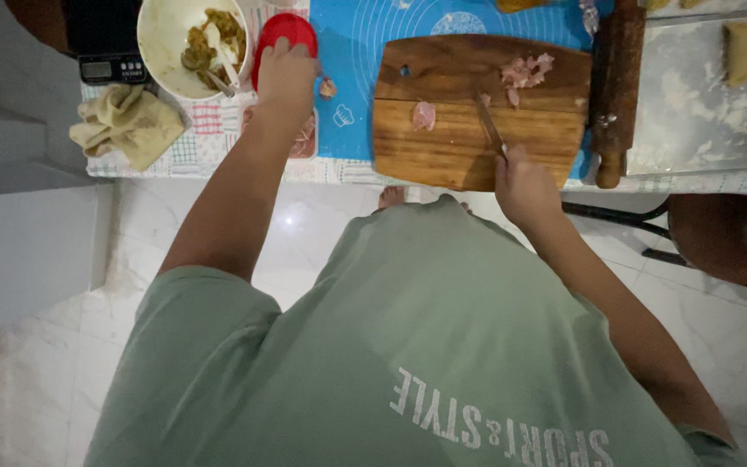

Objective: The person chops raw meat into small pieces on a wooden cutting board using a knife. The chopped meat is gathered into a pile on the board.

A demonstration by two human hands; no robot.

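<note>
- The left hand [285,79] reaches forward over the table edge and rests, fingers curled, on a red lid [282,39] — it touches the lid's near rim, and whether it actually grips it I cannot tell.
- Under the left wrist lies a clear tray of pink meat [305,138], mostly hidden by the arm.
- The right hand [525,183] is clenched round the handle of a knife [488,125], whose blade points away from the person and lies across the wooden cutting board [443,138].
- On the board sit 1 pink piece of meat [424,115] near the middle, just left of the blade, and a small heap of chopped meat [525,71] at the far right corner.
- The board lies on a blue mat [352,52]; 1 stray scrap of meat [328,87] sits on the mat beside the left hand.
- Left of the red lid stands a white bowl [159,43] with brownish filling and a spoon, with a crumpled beige cloth [127,124] nearer the table edge and a small scale [111,68] next to the bowl.
- Right of the board lies a dark wooden rolling pin [616,86], and beyond it a floured tray [693,112] carries folded pastries [743,52].
</note>
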